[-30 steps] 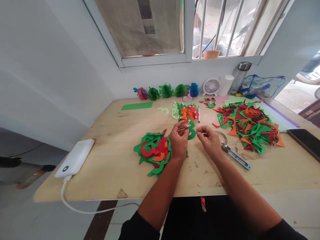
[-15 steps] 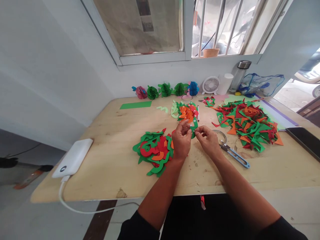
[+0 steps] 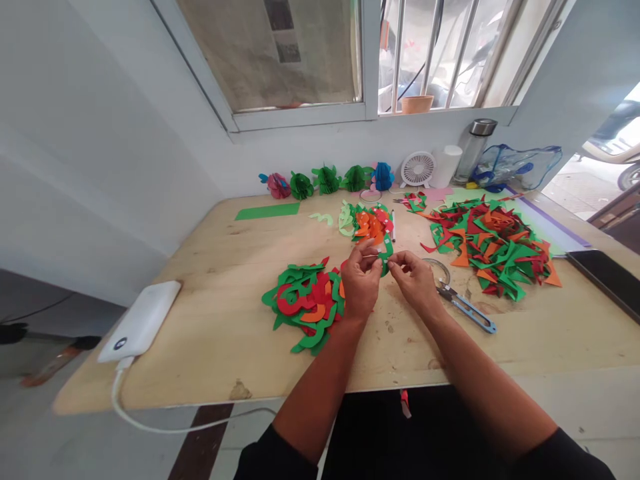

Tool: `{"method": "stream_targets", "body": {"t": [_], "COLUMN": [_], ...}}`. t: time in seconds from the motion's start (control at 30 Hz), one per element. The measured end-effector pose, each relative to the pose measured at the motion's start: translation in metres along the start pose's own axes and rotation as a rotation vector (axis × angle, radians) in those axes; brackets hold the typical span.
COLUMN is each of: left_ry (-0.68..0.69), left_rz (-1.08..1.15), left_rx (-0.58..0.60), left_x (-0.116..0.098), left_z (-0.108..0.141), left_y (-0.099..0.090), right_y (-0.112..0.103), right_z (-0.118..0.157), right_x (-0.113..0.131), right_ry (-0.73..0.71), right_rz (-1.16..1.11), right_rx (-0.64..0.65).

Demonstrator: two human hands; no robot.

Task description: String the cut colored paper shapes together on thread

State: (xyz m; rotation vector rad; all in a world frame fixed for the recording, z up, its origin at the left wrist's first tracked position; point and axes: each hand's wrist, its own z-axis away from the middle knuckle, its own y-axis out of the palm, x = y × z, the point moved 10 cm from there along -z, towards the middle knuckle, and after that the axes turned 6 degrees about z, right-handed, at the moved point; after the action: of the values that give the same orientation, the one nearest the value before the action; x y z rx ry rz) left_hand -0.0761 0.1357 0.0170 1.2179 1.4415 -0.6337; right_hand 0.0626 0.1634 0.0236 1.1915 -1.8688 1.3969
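Between my two hands is a green curved paper cutout (image 3: 387, 248) with small white patches on it. My left hand (image 3: 361, 280) pinches its left side. The fingertips of my right hand (image 3: 413, 277) are closed at its right edge, near a white patch. To the left of my left hand lies a pile of green, red and orange paper cutouts (image 3: 305, 303). Just beyond the fingers sits a smaller heap of orange, red and green cutouts (image 3: 369, 225). A roll of tape (image 3: 441, 270) and a blue-handled cutter (image 3: 467, 309) rest beside my right hand.
A large heap of paper scraps (image 3: 500, 247) covers the right side, with a phone (image 3: 607, 277) beyond it. Folded paper figures (image 3: 327, 180), a small fan (image 3: 419, 170) and a glass bottle (image 3: 473, 152) line the wall. A white power bank (image 3: 143, 320) with a cable lies at the left edge.
The whole view has shifted slightly, so things appear a little further left. Both hands keep their pinch on the green cutout, with only tiny finger movement.
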Motion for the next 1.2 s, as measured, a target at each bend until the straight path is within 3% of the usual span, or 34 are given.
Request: {"method": "stream_targets", "body": {"t": [0.57, 1.2], "left_ry": [0.129, 0.182], "left_rz": [-0.189, -0.215], "left_rx": [0.014, -0.077], "left_x": [-0.008, -0.013], "left_z": [0.004, 0.002], "left_y": [0.004, -0.006], "right_y": [-0.003, 0.006], "right_z": [0.003, 0.003], "right_x": [0.005, -0.016], "right_ry": [-0.004, 0.164], "right_rz": [0.052, -0.263], "right_rx": [-0.036, 0.032]}}
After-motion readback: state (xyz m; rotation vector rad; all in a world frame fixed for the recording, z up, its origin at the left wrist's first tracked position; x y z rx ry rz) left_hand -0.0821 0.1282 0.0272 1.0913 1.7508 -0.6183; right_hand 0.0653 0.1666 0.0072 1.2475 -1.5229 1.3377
